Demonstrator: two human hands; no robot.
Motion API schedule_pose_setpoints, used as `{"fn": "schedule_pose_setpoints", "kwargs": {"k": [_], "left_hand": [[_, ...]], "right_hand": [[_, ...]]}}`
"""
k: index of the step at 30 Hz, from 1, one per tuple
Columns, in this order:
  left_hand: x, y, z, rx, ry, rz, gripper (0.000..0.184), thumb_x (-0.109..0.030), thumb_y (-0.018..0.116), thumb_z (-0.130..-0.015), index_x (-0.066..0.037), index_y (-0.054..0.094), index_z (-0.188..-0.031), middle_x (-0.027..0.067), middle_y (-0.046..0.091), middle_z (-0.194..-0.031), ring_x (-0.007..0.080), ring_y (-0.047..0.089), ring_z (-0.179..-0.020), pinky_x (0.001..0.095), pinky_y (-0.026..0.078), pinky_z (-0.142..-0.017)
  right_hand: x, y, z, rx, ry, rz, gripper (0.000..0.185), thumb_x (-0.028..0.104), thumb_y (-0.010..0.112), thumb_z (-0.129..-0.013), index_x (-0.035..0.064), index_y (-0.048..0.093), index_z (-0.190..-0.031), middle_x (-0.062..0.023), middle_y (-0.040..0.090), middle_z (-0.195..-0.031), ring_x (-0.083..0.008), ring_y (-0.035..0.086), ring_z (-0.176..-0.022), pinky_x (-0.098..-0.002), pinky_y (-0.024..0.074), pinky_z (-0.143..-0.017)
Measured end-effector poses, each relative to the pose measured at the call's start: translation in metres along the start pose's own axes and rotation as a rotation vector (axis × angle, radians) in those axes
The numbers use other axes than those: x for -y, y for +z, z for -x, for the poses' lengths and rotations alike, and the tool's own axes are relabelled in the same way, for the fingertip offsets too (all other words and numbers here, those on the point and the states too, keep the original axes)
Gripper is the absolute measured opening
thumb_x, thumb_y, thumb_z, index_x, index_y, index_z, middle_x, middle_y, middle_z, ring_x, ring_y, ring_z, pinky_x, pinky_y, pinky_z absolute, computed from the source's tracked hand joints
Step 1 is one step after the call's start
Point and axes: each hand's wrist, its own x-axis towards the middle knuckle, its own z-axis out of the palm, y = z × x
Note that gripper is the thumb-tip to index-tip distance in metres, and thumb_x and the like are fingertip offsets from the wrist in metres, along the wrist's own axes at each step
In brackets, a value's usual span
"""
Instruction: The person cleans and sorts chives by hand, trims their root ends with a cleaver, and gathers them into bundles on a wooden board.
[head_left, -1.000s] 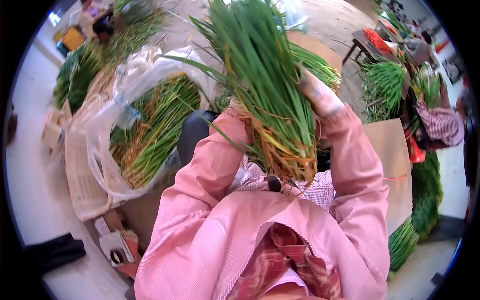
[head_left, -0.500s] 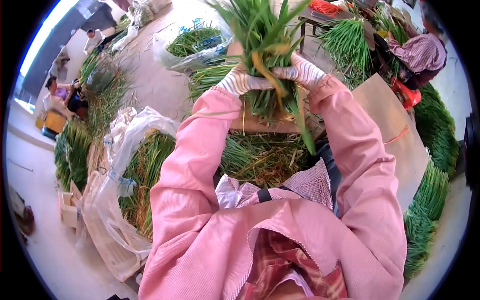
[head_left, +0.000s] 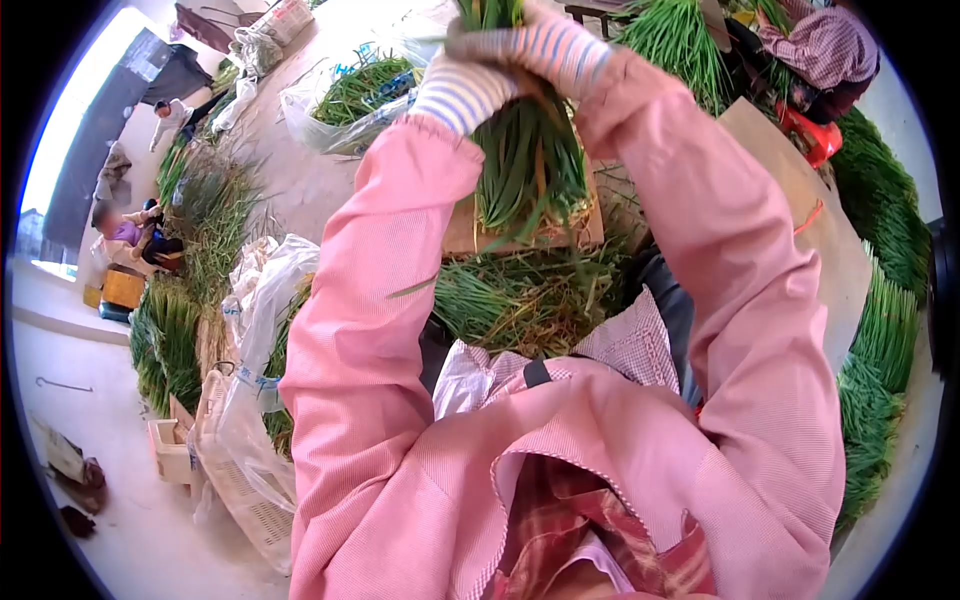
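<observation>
A thick bunch of garlic chives (head_left: 530, 165), long flat green leaves, hangs over a wooden board (head_left: 580, 235) at the top middle of the head view. My left hand (head_left: 465, 92), in a striped glove, closes round the bunch from the left. Across its upper part lies my right hand (head_left: 550, 48), also gloved, with fingers bent round the leaves and somewhat smeared by motion. The bunch's upper end runs out of the frame. Loose leaves and yellowed trimmings (head_left: 540, 305) are heaped below the board, by my lap.
Left of my arms stand a plastic bag of greens (head_left: 365, 90) and a plastic-lined basket (head_left: 240, 475). Stacked chives (head_left: 880, 350) line the right side, beside a brown sheet (head_left: 800, 220). A co-worker (head_left: 825, 50) sits at upper right; other people (head_left: 135, 235) are at far left.
Both hands have moved up and slightly left. The right hand has come across the bunch towards the left hand, and the leaves now hang down lower over the board.
</observation>
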Motion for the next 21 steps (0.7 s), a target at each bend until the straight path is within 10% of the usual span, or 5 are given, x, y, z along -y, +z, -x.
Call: {"fn": "schedule_pose_setpoints", "kwargs": {"k": [1, 5, 8, 13, 21], "left_hand": [[-0.012, -0.002, -0.005, 0.097, -0.119, -0.409, 0.04, -0.027, 0.061, -0.074, -0.006, 0.049, -0.106, 0.0093, 0.057, -0.105, 0.0238, 0.056, -0.086, 0.0341, 0.047, -0.074], [-0.006, 0.018, -0.01, -0.333, -0.22, -0.017, 0.066, -0.011, 0.073, -0.06, -0.004, 0.039, -0.116, 0.0076, 0.055, -0.1, 0.0158, 0.052, -0.092, 0.0283, 0.041, -0.084], [-0.015, 0.03, 0.007, -0.387, -0.136, 0.065, 0.067, -0.009, 0.072, -0.059, -0.004, 0.038, -0.117, 0.0075, 0.055, -0.1, 0.0168, 0.052, -0.093, 0.0291, 0.041, -0.084], [-0.063, 0.001, 0.056, -0.02, 0.084, 0.553, 0.068, -0.006, 0.071, -0.06, -0.004, 0.036, -0.118, 0.0073, 0.052, -0.103, 0.0196, 0.053, -0.093, 0.0298, 0.042, -0.082], [0.032, 0.012, 0.031, -0.207, 0.037, -0.188, 0.056, -0.022, 0.071, -0.066, -0.007, 0.047, -0.114, 0.0072, 0.052, -0.113, 0.0165, 0.05, -0.101, 0.0297, 0.038, -0.089]], "right_hand": [[0.006, -0.002, -0.002, 0.03, -0.044, -0.124, 0.042, 0.02, 0.068, -0.07, 0.0022, 0.053, -0.104, -0.0094, 0.06, -0.079, -0.0174, 0.057, -0.068, -0.0275, 0.0483, -0.059], [0.052, 0.006, 0.024, -0.16, 0.099, -0.034, 0.033, 0.018, 0.065, -0.072, 0.0026, 0.055, -0.099, -0.0074, 0.059, -0.077, -0.0161, 0.055, -0.064, -0.027, 0.0463, -0.057], [-0.011, 0.007, 0.0, -0.274, -0.36, -0.016, 0.027, 0.02, 0.064, -0.075, 0.0041, 0.055, -0.096, -0.0046, 0.059, -0.079, -0.0141, 0.053, -0.07, -0.0266, 0.0439, -0.061], [0.019, -0.005, 0.008, -0.055, -0.131, 0.113, 0.035, 0.035, 0.063, -0.075, 0.0056, 0.058, -0.093, -0.0045, 0.059, -0.079, -0.015, 0.052, -0.072, -0.0285, 0.0433, -0.063], [-0.012, 0.03, -0.011, 0.049, -0.339, -0.232, 0.056, 0.03, 0.061, -0.076, 0.0062, 0.04, -0.123, -0.0067, 0.05, -0.112, -0.0179, 0.043, -0.104, -0.0302, 0.0348, -0.087]]}}
